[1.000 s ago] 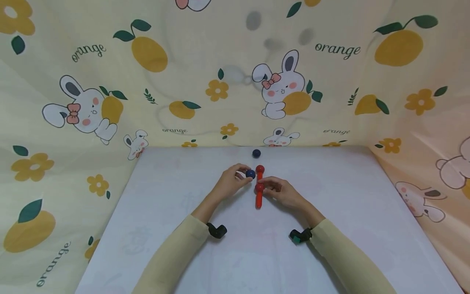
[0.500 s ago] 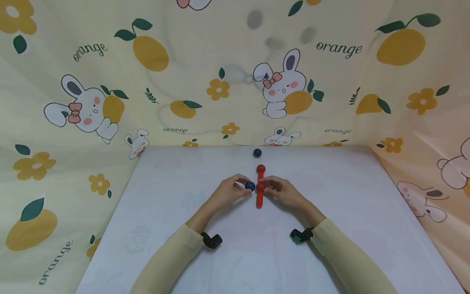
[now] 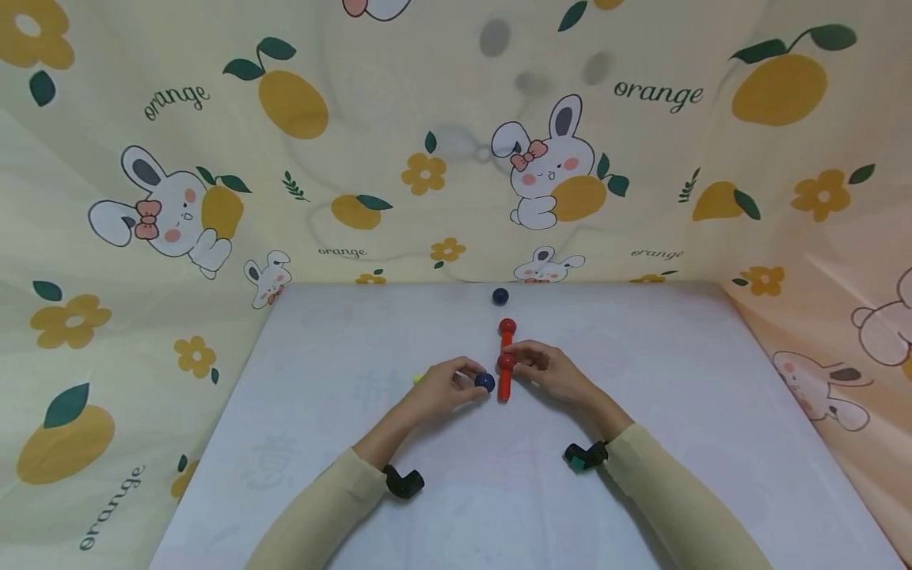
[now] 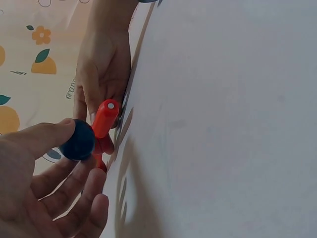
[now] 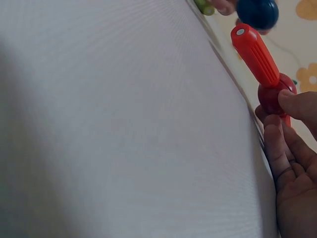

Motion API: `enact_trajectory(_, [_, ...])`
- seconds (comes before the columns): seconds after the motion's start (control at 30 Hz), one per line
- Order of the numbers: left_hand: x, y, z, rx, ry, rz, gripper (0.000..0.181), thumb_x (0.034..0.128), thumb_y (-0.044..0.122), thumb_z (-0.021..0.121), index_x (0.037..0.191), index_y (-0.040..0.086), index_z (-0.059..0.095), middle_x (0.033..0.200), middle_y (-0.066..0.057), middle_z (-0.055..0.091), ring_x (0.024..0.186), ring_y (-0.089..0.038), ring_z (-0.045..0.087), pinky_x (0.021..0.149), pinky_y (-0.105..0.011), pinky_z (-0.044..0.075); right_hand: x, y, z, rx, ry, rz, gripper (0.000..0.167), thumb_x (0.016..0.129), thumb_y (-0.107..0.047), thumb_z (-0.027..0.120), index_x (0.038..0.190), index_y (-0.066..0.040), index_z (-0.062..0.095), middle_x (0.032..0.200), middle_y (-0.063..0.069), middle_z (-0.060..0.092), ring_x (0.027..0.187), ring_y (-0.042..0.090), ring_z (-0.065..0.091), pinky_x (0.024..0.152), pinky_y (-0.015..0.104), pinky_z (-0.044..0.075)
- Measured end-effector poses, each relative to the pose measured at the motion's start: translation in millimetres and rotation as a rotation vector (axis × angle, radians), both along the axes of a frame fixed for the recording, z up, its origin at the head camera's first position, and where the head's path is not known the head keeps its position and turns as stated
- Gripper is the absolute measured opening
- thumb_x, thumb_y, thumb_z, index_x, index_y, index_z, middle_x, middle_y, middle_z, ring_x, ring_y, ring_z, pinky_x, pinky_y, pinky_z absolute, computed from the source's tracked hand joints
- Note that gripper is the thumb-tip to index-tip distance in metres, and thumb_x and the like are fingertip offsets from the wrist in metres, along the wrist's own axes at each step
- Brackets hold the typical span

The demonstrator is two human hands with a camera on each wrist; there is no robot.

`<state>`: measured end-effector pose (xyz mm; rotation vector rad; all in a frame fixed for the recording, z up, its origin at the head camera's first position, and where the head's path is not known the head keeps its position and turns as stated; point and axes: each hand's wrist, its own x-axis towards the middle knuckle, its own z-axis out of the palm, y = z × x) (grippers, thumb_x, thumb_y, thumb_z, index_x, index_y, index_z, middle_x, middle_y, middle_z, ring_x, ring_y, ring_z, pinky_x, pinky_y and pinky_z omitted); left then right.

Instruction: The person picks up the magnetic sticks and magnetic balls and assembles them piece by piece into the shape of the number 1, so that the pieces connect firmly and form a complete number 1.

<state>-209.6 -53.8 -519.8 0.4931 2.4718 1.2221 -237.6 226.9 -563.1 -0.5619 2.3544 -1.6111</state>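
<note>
My left hand [image 3: 443,388] pinches a blue ball [image 3: 484,382] between thumb and fingers, left of the red rod's near end. In the left wrist view the blue ball [image 4: 78,141] overlaps the rod's edge; contact cannot be told. My right hand [image 3: 554,374] pinches a red ball [image 5: 271,99] in the middle of a red stick-and-ball chain. From that ball a ridged red rod [image 5: 255,55] points toward me, a small silvery disc on its tip. Beyond it, another red rod [image 3: 507,340] leads to a second red ball [image 3: 507,326] at the far end.
A second dark blue ball [image 3: 500,296] lies near the back edge of the white table [image 3: 641,356]. Something yellow-green [image 3: 417,379] peeks out behind my left hand, mostly hidden. A printed cloth [image 3: 399,103] rises behind the table and along its sides.
My left hand has brought the blue ball toward me, from beside the far red ball to the rod's near end, uncovering the yellow-green thing. My right hand keeps its grip in place.
</note>
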Motion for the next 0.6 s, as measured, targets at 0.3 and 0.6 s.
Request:
enact_trajectory(0.3, [10.7,1.4,-5.0,-0.058,-0.035,-0.021,0.035,0.0943,0.031,0.086,0.125,0.022,0.073,0.112,0.006,0.074,0.095,-0.013,0.066,0.087,-0.037,0.055,-0.6,0,-1.0,-0.002,0.002,-0.005,0.042,0.104,-0.008,0.072,0.145,-0.011,0.065,0.131,0.012,0.07,0.104,0.028,0.064,0.084,0.024,0.056])
enact_trajectory(0.6, [17.3,3.7,-9.1,-0.065,-0.061,-0.03,0.031,0.0928,0.032,0.087,0.119,0.022,0.075,0.107,0.009,0.074,0.089,-0.014,0.063,0.077,-0.032,0.051,-0.5,0,2.6,0.006,-0.01,-0.018,0.041,0.105,-0.009,0.071,0.145,-0.011,0.064,0.13,0.014,0.07,0.105,0.029,0.063,0.084,0.025,0.054])
